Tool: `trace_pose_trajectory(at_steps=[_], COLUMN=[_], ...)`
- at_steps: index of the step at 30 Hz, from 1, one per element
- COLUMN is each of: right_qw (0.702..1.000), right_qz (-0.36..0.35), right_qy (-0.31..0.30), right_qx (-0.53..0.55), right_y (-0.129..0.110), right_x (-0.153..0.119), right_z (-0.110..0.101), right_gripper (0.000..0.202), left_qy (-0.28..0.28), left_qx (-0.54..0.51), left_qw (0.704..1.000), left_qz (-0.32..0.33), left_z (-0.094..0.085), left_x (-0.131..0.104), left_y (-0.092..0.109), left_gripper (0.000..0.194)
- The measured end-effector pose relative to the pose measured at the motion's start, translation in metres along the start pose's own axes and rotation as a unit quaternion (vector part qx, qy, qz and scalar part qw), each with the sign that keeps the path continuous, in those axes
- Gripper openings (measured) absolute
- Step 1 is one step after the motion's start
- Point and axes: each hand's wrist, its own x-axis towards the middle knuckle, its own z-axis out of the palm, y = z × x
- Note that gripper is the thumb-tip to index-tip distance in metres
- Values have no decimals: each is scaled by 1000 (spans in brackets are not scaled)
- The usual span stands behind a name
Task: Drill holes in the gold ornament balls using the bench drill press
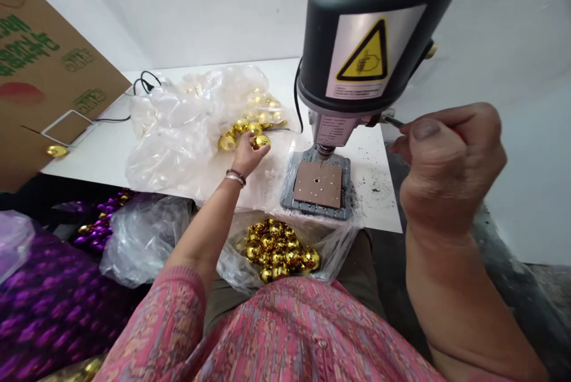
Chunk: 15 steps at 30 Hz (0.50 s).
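Observation:
My left hand [248, 156] has its thumb and fingers around a shiny gold ball [262, 141], beside more gold balls [254, 120] in a clear plastic bag [169, 132] on the white table. At the right, my right hand [450, 162] is closed round the lever [393, 122] of a dark drill press [379, 25]. Below the drill's tip, a brown square board [317, 184] with a small dark hole lies on the grey metal base [289, 191]. No ball sits on the board.
An open plastic bag of gold balls [279, 250] lies at my lap, against the table's front edge. A cardboard box [57, 72] stands at the left, near a wire frame with one gold ball [56, 150]. Purple balls in bags [49, 304] fill the lower left. Dark shavings surround the base.

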Motion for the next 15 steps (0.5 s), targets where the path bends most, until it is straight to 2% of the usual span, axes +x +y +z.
trace_pose_trajectory(at_steps=[2,4,6,8,10,15], right_qw=[1000,1000,1000,1000,999,991], right_qz=[-13,-25,-21,5,37,88], right_qy=[2,9,8,-8,-35,-83], right_qx=[8,13,18,18,13,55], right_y=[-3,-8,-16,-25,-33,-36], right_x=[1,4,12,25,42,85], right_z=[1,2,2,2,1,7], right_gripper=[39,32,28,26,27,35], left_qy=[-116,-231,-291,-312,-307,-277], left_qx=[-147,-240,-269,-256,-226,-143], left_qw=[982,941,914,910,921,949], left_qz=[-30,-65,-89,-92,-81,-35], left_z=[-1,0,5,14,25,45], left_x=[-21,-45,-67,-82,-90,-93], left_y=[8,16,24,31,39,51], left_gripper=[47,40,38,41,41,36])
